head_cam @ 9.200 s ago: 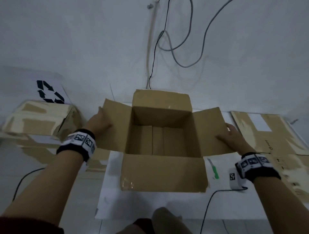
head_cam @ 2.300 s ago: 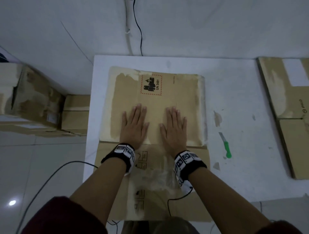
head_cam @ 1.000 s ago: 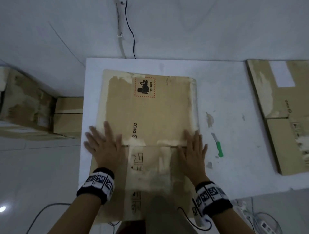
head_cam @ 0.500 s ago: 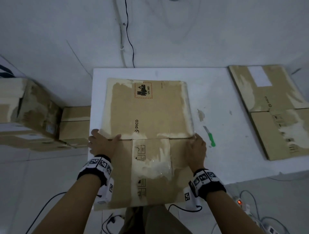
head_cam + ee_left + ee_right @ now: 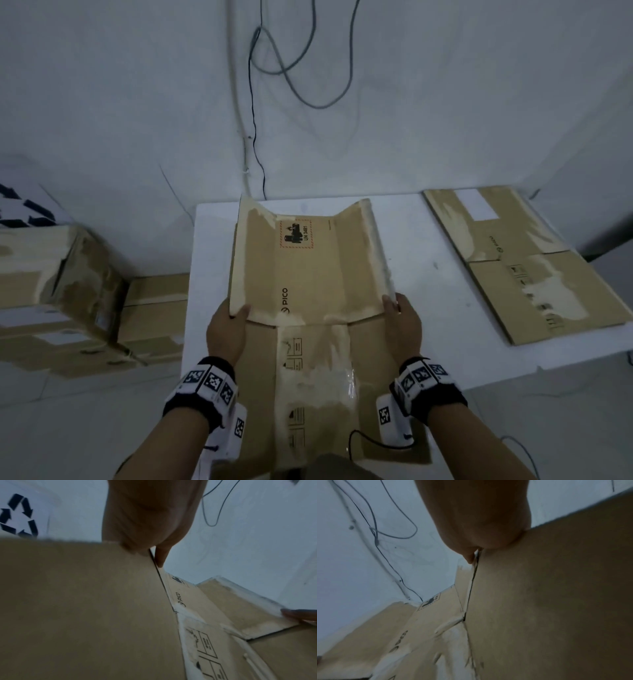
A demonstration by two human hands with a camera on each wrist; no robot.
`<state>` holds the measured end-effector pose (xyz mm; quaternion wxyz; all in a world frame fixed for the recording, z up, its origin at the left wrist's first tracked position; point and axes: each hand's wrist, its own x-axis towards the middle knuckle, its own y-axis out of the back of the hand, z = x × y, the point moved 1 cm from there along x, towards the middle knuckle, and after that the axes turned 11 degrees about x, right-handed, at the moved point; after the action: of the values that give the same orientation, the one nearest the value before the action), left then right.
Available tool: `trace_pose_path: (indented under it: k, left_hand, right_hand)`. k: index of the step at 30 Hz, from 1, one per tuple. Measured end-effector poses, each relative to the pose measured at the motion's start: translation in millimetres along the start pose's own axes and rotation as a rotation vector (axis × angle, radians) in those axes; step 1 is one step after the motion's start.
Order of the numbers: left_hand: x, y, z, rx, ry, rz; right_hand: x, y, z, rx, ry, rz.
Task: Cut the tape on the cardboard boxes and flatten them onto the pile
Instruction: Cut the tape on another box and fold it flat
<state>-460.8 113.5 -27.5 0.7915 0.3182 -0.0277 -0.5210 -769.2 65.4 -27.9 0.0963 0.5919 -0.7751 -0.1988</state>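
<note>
The flattened cardboard box [image 5: 308, 291] lies lengthwise at the middle of the white worktop [image 5: 438, 308], its near end hanging over the 6 o'clock edge toward the person, its far end reaching toward the wall at 12 o'clock. Its printed face is up, with a red-framed "UN 3481" label [image 5: 296, 234] near the far end and the word "PICO" closer in, and pale strips of torn tape [image 5: 329, 373] run down the near half. The far half is bowed into a trough: both long side edges stand raised while the middle stays low. The left hand [image 5: 227, 330] grasps the raised edge at 9 o'clock, thumb on top and fingers under the board; the left wrist view shows the thumb [image 5: 161, 557] pressed along that edge. The right hand [image 5: 402, 325] grasps the opposite raised edge at 3 o'clock in the same pinch, so each grip is closed on the cardboard. Both wrists wear black bands with black-and-white marker tiles. At 3 o'clock on the worktop, well apart from the held box, lies the pile of flattened boxes [image 5: 520, 270], its top sheet carrying a white label. On the floor at 9 o'clock stand taped cardboard boxes [image 5: 65, 294] not yet flattened, with a recycling symbol [image 5: 17, 516] on a white sheet behind them. Grey and black cables [image 5: 301, 68] loop down the white wall at 12 o'clock.
</note>
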Motion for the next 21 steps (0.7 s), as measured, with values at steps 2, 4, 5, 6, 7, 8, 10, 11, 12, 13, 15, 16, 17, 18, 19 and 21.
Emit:
trace_pose_path:
  k: [2, 4, 5, 6, 7, 8, 10, 11, 12, 13, 15, 16, 17, 18, 19, 21]
  left_hand:
    - [-1, -3, 27, -0.039, -0.055, 0.000]
    - [2, -11, 55, -0.081, -0.110, -0.014]
    - [4, -17, 68, -0.101, -0.132, -0.025]
    - [5, -25, 82, -0.119, -0.152, -0.037]
    - [6, -34, 95, -0.134, -0.167, -0.050]
    - [7, -44, 109, -0.145, -0.181, -0.063]
    - [8, -69, 134, -0.165, -0.195, -0.087]
    - [8, -83, 147, -0.181, -0.197, -0.102]
    - [7, -98, 160, -0.198, -0.198, -0.118]
    - [7, -113, 172, -0.211, -0.199, -0.135]
    - [4, -148, 196, -0.233, -0.200, -0.166]
    - [2, -167, 208, -0.240, -0.201, -0.178]
    - [0, -187, 220, -0.246, -0.200, -0.189]
    - [-2, -207, 232, -0.253, -0.199, -0.198]
    - [-4, -229, 244, -0.261, -0.195, -0.206]
    - [-9, -275, 268, -0.279, -0.180, -0.216]
  right_hand:
    - [12, 20, -10, 0.065, 0.019, 0.058]
    - [28, 45, -20, 0.056, 0.048, 0.101]
    - [37, 58, -25, 0.052, 0.062, 0.120]
    - [46, 71, -28, 0.041, 0.073, 0.140]
    - [55, 85, -32, 0.026, 0.084, 0.157]
    - [64, 99, -35, 0.009, 0.084, 0.174]
    - [83, 129, -38, -0.028, 0.079, 0.199]
    - [94, 146, -39, -0.047, 0.080, 0.214]
    - [104, 162, -39, -0.064, 0.086, 0.235]
    - [115, 179, -37, -0.074, 0.093, 0.256]
    - [138, 215, -32, -0.091, 0.086, 0.283]
    - [151, 233, -29, -0.099, 0.081, 0.291]
    - [165, 251, -24, -0.106, 0.070, 0.298]
    - [179, 270, -19, -0.117, 0.054, 0.305]
    - [195, 288, -12, -0.134, 0.039, 0.309]
    - [230, 325, 7, -0.166, 0.015, 0.305]
